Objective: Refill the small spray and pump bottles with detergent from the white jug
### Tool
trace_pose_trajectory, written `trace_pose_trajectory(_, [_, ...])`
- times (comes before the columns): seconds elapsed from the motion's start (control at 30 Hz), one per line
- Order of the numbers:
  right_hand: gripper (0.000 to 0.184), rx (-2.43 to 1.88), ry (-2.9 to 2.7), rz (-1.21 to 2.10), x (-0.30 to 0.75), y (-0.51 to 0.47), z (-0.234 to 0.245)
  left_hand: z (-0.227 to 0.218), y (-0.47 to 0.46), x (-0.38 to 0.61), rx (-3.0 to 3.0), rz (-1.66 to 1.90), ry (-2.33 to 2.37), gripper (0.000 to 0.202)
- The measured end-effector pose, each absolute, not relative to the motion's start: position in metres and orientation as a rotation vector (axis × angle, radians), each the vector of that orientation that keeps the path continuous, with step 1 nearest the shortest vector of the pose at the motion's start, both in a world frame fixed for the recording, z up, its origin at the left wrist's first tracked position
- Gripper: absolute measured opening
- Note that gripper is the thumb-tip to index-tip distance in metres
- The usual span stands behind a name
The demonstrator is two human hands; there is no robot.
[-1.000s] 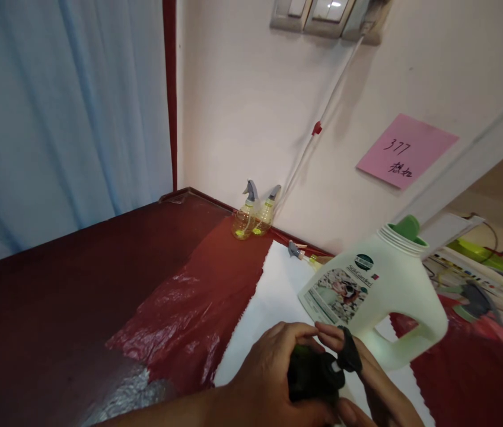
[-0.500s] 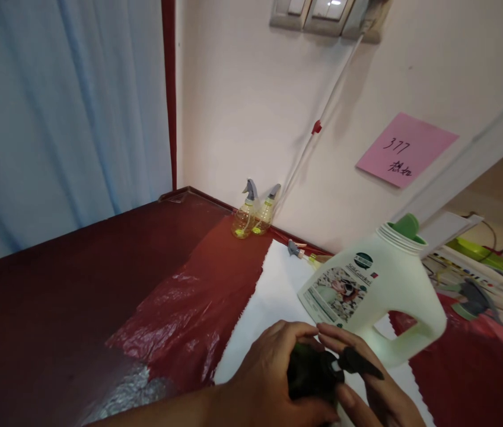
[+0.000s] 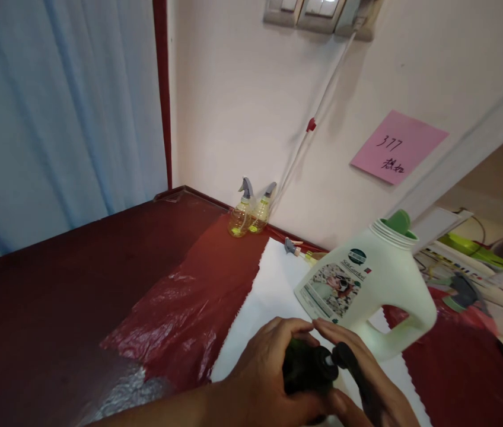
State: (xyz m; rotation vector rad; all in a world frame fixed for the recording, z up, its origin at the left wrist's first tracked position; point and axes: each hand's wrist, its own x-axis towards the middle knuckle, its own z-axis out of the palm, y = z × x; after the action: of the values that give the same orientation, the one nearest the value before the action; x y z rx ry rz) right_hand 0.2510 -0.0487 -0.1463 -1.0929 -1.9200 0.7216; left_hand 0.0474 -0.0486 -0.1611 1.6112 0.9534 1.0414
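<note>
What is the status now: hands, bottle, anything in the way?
Left hand shut on dark bottle. Right hand pinches its black pump head. White detergent jug close behind.

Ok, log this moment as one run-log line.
left hand: grips dark bottle | right hand: pinches black nozzle | behind: white jug on white cloth

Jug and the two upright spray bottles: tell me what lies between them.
In the head view, a small sprayer lies at the white sheet's far edge between them.

Detergent jug (image 3: pixel 380 284) crowds the right hand (image 3: pixel 385 400); red tabletop (image 3: pixel 56 296) leftward lies open.
</note>
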Motion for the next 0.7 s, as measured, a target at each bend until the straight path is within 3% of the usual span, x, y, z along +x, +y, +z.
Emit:
trace_pose_trajectory(0.23, [0.028,-1.155,-1.756,0.698,0.243,-0.052,-0.162,-0.157,-0.049,0.048,1.607,0.999,0.985,0.073])
trace_pose_trajectory(0.53, [0.040,-1.130,-1.827,0.729,0.242,-0.052,-0.150,-0.156,-0.051,0.047,1.600,1.028,0.971,0.069])
trace_pose_trajectory(0.7, [0.030,-1.201,-1.739,0.682,0.236,-0.057,-0.152,-0.155,-0.051,0.048,1.613,1.025,0.978,0.063])
